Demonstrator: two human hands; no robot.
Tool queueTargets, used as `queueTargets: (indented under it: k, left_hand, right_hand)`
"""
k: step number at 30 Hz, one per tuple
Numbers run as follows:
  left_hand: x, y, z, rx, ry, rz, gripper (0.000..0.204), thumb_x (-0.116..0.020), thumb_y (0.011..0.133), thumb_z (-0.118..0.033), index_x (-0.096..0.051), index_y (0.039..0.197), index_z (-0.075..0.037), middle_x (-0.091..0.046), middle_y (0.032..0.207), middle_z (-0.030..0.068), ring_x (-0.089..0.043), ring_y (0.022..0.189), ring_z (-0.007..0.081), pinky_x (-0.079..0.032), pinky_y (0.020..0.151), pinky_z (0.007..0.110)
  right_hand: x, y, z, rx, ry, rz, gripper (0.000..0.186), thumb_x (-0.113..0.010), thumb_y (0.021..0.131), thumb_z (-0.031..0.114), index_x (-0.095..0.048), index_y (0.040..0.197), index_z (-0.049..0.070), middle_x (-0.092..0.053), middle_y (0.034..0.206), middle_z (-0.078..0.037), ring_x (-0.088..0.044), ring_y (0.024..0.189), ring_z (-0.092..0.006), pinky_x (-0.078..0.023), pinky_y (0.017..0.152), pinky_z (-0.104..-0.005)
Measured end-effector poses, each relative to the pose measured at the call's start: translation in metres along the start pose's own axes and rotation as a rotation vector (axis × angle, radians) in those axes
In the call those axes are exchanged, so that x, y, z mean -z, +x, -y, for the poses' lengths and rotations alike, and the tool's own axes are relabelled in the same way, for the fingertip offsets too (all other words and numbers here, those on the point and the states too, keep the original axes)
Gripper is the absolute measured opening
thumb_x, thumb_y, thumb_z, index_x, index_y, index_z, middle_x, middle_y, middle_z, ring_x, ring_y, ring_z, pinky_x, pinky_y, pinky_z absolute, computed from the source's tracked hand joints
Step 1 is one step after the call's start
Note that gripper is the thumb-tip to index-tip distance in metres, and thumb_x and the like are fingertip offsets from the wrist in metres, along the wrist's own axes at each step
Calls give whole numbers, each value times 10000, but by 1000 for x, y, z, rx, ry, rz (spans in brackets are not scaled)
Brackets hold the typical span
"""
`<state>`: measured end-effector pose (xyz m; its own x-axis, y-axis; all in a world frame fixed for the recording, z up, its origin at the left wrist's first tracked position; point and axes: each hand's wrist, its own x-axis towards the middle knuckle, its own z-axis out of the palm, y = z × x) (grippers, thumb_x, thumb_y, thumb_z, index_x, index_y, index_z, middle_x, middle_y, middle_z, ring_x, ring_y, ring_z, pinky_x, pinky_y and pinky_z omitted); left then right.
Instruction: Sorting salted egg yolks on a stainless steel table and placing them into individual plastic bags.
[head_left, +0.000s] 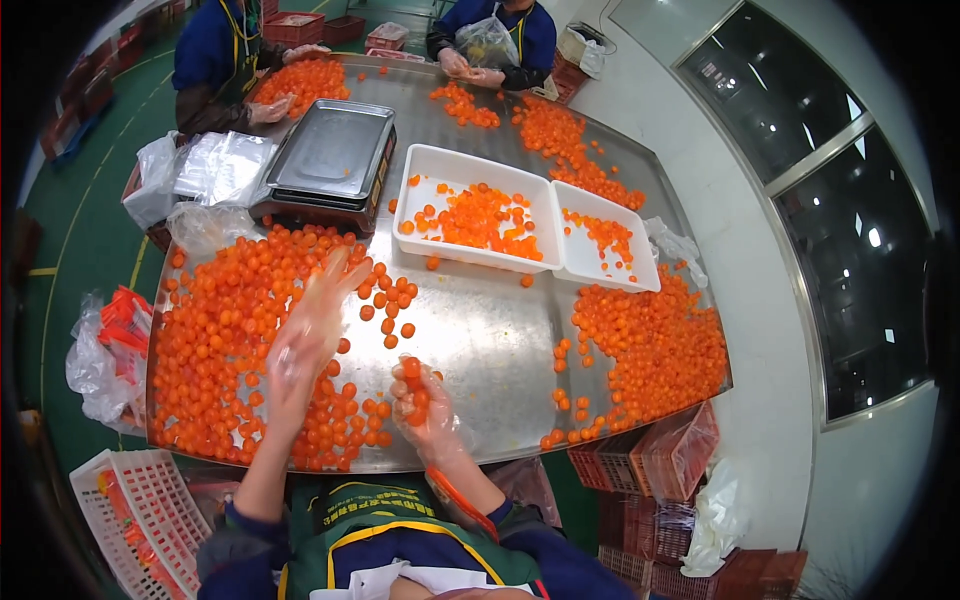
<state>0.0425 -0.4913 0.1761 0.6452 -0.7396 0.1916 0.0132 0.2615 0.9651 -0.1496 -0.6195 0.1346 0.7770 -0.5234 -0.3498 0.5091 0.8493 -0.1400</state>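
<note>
Both my hands wear thin clear plastic gloves over a steel table [480,330]. My left hand [310,325] reaches out, blurred, with fingers spread above a big heap of small orange balls [220,340] on the table's left; it holds nothing that I can see. My right hand [422,400] is curled near the front edge around several orange balls. A few loose balls [388,298] lie between my hands and a larger white tray [470,172], which holds orange balls. A smaller white tray [600,215] stands against its right side.
Another orange heap [650,350] covers the table's right. A steel scale [335,150] and clear bags [215,165] sit at the left rear. Two other people work at the far end, one holding a bag [487,42]. Red crates [650,470] and a white basket [140,500] stand below.
</note>
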Motion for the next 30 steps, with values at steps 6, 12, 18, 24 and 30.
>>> queueTargets:
  k: [6,12,18,24,30]
  left_hand:
    - [51,-128,-11,114,-339,-189,322,-697,918,-166,-574,1192,-50,-597,1193,127,-597,1114,240,-473,1004,407]
    - [27,-128,25,200,-471,-230,197,-733,881,-186,-630,914,-21,-654,775,101,-639,774,204,-533,726,330]
    - [44,-131,21,293,-543,-337,381,-603,967,-404,-637,1000,-26,-660,969,120,-639,867,244,-536,774,386]
    - [43,-136,-2,297,-182,-423,394,-589,991,-276,-537,1305,-44,-619,1169,122,-604,1013,215,-512,912,369]
    - [43,-134,18,173,-151,-439,144,-600,981,-151,-621,1085,-53,-629,990,65,-638,868,173,-553,795,304]
  right_hand:
    - [2,4,-56,-434,54,5,341,-558,1000,264,-570,1246,29,-624,915,-76,-603,692,-145,-516,530,-213]
    - [-14,-19,-111,-364,-51,87,294,-549,1002,239,-557,1199,21,-657,961,-94,-621,658,-172,-519,517,-221]
    - [-37,-35,-111,-396,-70,-83,266,-536,1001,162,-536,1226,19,-656,1013,-113,-621,695,-161,-531,528,-223]
    - [-6,-23,-117,-423,-123,51,279,-550,1005,228,-552,1205,33,-663,986,-90,-640,704,-103,-543,504,-159]
    - [-16,-22,-122,-564,-108,77,297,-570,994,235,-568,1213,35,-678,1008,-102,-657,724,-109,-536,480,-158]
